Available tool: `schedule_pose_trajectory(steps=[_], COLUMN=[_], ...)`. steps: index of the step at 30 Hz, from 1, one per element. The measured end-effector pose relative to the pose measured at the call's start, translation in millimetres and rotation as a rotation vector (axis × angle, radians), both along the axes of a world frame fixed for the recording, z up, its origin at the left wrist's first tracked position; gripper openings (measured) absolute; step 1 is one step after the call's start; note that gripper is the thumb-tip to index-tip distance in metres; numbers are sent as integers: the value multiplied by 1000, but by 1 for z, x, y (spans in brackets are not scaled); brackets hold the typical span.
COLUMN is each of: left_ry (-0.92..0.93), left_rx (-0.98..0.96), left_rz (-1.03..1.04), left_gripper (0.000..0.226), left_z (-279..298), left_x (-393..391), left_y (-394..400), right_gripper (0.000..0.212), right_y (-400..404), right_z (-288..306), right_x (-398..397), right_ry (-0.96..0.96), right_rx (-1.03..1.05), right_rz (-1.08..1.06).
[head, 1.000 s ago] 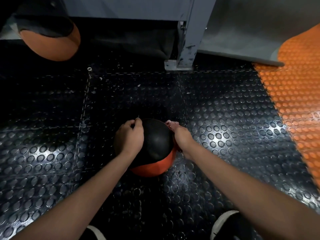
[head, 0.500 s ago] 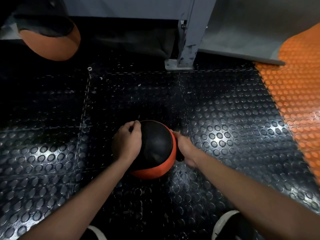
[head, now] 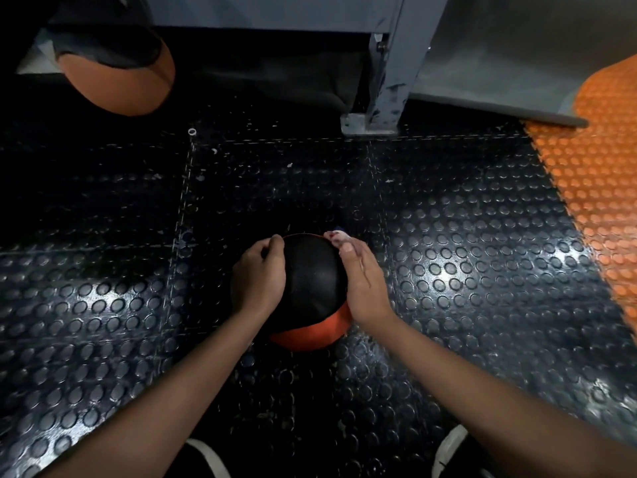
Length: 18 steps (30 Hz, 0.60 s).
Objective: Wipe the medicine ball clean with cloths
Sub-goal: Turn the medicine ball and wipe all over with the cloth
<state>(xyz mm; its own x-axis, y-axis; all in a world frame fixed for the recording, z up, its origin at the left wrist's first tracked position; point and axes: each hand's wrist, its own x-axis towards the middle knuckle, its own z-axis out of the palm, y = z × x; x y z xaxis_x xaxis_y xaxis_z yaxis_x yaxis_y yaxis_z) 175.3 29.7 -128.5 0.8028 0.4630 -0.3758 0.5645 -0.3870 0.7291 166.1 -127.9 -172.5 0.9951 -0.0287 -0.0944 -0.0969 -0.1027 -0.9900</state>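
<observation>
Gripping medicine ball (head: 312,281), left hand (head: 258,281); right hand (head: 365,284) pressing cloth (head: 336,237) against it

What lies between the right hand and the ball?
A pale cloth: its edge shows beyond the right hand, which presses it against the ball. The rest is hidden under the hand. The head view shows this.

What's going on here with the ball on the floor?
A person has both hands on a black-and-orange medicine ball resting on the black studded floor mat. The left hand grips the ball's left side, apparently to steady it. The right hand presses a pale cloth against the right side; only a bit of it shows past the fingertips. A second ball sits far left, untouched.
</observation>
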Motion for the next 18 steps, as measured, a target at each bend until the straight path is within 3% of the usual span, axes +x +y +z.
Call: schedule_pose_trajectory(steps=[2,7,9,11,14,16,18], left_ry=[10,-4,-19,-22,-20,-19,-29], left_rx=[15,30,49,50,38,39,35], left_rz=[-3,-19,-29,-33,-27,-33,-42], left_gripper=[36,33,33,32,39,40,36], left_z=[1,3,4,5,3,2,2], left_x=[4,4,2,2,2,2,1], left_y=[-2,-10,-12,-12,-9,-6,-5], right_gripper=[27,39,41,40,34,34,35], right_y=[-2,-28,-30,-23,-6,-3,-6], right_z=[-3,2,6,9,19,24,9], right_x=[14,29,30,29,9,-6,-12], right_ry=[213,668,748,590,138,-100,-157], right_rx=[131,27,42,70,-94,-286,-316], right_rz=[-57,80,93,-19,-162,-23,81])
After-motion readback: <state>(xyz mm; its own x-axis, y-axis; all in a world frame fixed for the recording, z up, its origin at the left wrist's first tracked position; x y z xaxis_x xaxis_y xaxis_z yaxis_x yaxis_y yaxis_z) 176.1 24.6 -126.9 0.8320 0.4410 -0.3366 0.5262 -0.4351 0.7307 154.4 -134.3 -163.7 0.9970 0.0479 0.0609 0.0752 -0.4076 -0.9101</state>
